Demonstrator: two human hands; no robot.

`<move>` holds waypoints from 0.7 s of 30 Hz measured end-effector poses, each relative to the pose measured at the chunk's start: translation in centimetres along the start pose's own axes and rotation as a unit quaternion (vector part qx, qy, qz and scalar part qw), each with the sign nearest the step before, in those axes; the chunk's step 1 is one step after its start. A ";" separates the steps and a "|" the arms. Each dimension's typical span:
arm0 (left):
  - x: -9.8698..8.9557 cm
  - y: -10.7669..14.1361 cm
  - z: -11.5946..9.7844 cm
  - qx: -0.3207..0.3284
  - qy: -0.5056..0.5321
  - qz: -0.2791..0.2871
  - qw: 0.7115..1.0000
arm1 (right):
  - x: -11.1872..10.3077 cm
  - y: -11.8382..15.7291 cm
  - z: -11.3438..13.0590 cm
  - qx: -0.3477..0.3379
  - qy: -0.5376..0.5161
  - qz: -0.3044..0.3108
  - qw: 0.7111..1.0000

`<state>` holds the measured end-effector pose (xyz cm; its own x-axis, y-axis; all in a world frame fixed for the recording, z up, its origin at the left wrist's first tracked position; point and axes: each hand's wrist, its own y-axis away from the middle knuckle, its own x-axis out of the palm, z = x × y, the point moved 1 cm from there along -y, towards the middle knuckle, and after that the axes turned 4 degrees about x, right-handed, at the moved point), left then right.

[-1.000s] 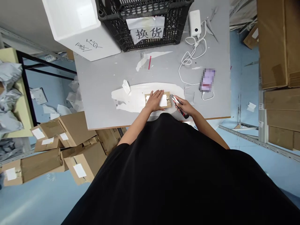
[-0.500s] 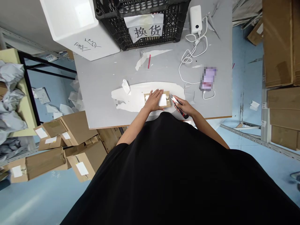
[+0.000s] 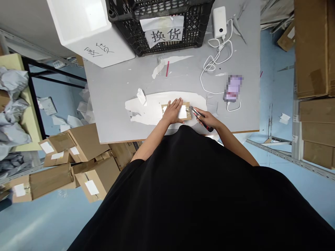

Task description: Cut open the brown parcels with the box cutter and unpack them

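Observation:
My left hand [image 3: 172,112] lies flat with its fingers spread on a small flat cardboard parcel [image 3: 185,106], pressing it to the table. A white label [image 3: 182,112] on the parcel shows beside the hand. My right hand [image 3: 206,119] grips a red and black utility knife [image 3: 201,120]. The knife's tip is at the parcel's right edge, and the metal blade end [image 3: 192,109] points up and left. The parcel's underside is hidden.
The grey table [image 3: 112,94] carries a white paper patch [image 3: 149,113], a pixelated phone [image 3: 232,89] cabled to a white power bank [image 3: 219,22], a black crate [image 3: 162,28] and a white foam box [image 3: 89,31]. Cardboard boxes [image 3: 89,146] lie on the floor at lower left.
The knife has swung slightly, its handle end moving right, and my right hand has shifted with it. My left hand stays on the parcel. The view has shifted slightly.

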<state>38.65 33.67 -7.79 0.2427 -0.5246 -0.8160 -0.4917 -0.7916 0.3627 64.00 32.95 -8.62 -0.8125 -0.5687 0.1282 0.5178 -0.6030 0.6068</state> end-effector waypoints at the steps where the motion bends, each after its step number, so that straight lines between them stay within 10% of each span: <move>1: 0.0 0.0 0.0 -0.001 -0.002 0.002 1.000 | 0.0 0.1 -0.1 0.000 0.006 0.001 1.000; 21: -0.2 -0.1 -0.2 -0.026 -0.010 0.029 0.999 | -0.1 2.4 0.3 0.026 0.066 0.027 0.997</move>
<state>38.85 33.81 -7.51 0.1977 -0.5640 -0.8018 -0.4602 -0.7756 0.4321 65.22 31.75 -6.94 -0.7398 -0.6703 0.0584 0.5421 -0.5424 0.6418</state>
